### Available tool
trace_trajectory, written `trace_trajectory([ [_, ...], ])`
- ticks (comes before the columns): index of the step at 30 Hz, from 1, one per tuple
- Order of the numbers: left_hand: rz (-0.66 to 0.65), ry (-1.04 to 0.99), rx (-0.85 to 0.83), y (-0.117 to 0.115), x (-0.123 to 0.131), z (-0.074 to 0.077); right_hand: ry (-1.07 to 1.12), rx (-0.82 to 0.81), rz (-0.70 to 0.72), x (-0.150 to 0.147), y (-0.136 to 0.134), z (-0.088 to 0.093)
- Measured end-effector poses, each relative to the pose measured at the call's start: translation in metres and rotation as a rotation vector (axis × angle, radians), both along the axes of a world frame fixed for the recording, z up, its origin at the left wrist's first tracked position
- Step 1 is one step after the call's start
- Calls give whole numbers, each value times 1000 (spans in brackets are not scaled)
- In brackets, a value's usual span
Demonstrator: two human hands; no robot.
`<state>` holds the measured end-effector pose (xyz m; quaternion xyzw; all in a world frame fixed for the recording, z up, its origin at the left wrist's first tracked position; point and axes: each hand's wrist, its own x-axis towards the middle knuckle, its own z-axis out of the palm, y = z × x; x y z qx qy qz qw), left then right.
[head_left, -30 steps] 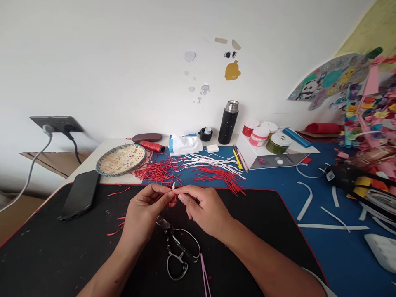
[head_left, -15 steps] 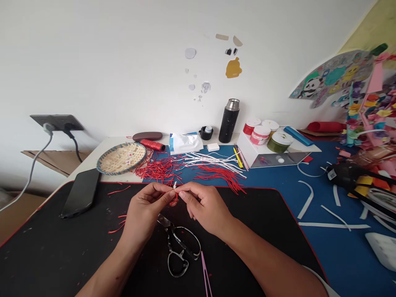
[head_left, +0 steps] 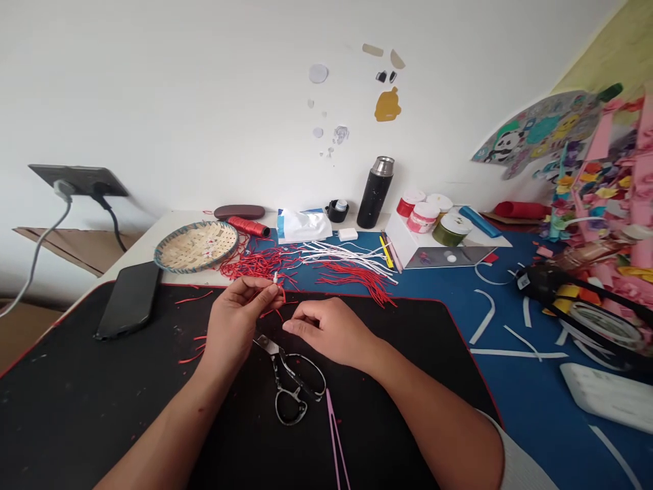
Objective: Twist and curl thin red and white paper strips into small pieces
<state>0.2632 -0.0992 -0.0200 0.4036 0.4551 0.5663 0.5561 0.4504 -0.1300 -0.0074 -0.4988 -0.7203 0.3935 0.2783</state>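
Observation:
My left hand [head_left: 245,303] pinches a small piece of red cord [head_left: 281,294] with a white knotted tip [head_left: 275,278] standing up from the fingers. To its right and slightly lower, my right hand [head_left: 331,330] is closed, thumb and forefinger drawn together. Whatever may sit between those fingertips is too small to make out. Below both hands lie black-handled scissors [head_left: 290,381] on the black mat [head_left: 403,415]. Pink tweezers [head_left: 334,435] rest beside the scissors, towards the near edge.
Behind the hands are red cord pieces [head_left: 260,262], white cords [head_left: 347,255], a woven basket [head_left: 196,248] and a red thread spool [head_left: 248,226]. A phone [head_left: 128,299] lies left. A black flask [head_left: 376,194] and lidded jars [head_left: 422,218] stand near the wall.
My right hand has come away from the cord piece, drawing back right and down. My left hand still holds the piece, slightly further left and higher. The camera view has shifted a little.

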Motion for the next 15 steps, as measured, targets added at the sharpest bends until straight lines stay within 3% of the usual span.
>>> trace_trajectory([
  [3,6,-17,-11,2,0,-2,5,-39,-4,-4,2,1],
  [7,-11,-21,-4,2,-1,-4,-39,-39,-41,-1,-8,15],
  [11,-55,-5,9,2,-2,-7,-208,-105,-5,12,-40,29],
  [15,-66,10,18,2,-2,-8,-338,-163,39,24,-75,23],
])
